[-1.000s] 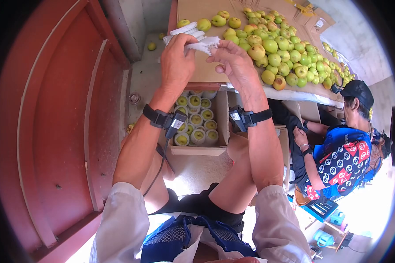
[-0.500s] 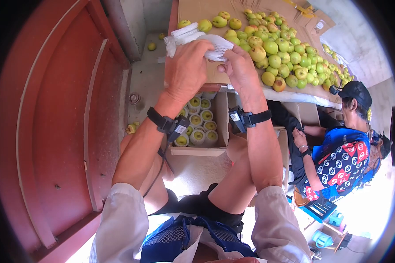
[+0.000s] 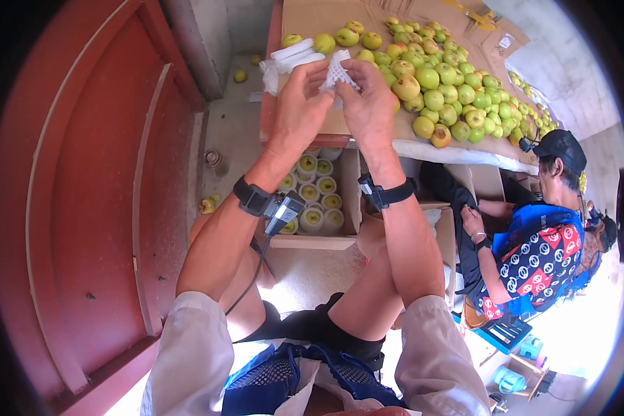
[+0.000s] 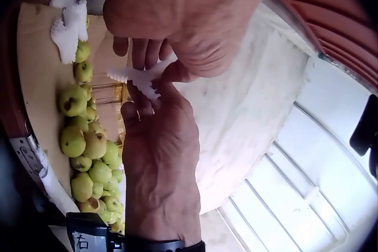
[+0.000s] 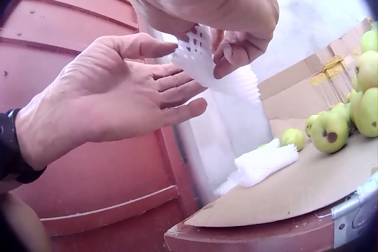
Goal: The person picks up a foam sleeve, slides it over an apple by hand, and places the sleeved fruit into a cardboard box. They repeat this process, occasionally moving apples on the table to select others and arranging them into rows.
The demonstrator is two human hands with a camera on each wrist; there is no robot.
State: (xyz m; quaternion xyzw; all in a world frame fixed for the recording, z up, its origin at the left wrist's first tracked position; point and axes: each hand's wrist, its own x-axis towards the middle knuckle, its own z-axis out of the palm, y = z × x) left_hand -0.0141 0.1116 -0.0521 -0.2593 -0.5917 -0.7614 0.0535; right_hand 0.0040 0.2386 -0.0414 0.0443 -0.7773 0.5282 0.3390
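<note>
Both hands are raised over the table's near edge with a white foam fruit net [image 3: 338, 72] between them. My left hand [image 3: 299, 109] has its thumb and fingertips at one side of the net, palm turned up in the right wrist view. On the other side my right hand [image 3: 367, 104] pinches the mesh, which is stretched so its holes show in the right wrist view [image 5: 195, 57]. More foam nets [image 3: 291, 58] lie on the cardboard just beyond my left hand. A heap of green-yellow apples [image 3: 457, 90] spreads to the right.
Below my hands stands a cardboard box [image 3: 312, 243] holding apples in foam nets [image 3: 312, 218]. A red door [image 3: 97, 173] borders the left side. To the right sits another person [image 3: 541, 256] in a black cap. One apple [image 3: 240, 75] lies on the floor.
The net, earlier bunched between the hands, now stands spread upright with its mesh showing. My left hand has moved right, off the other nets, and my right hand has shifted slightly left.
</note>
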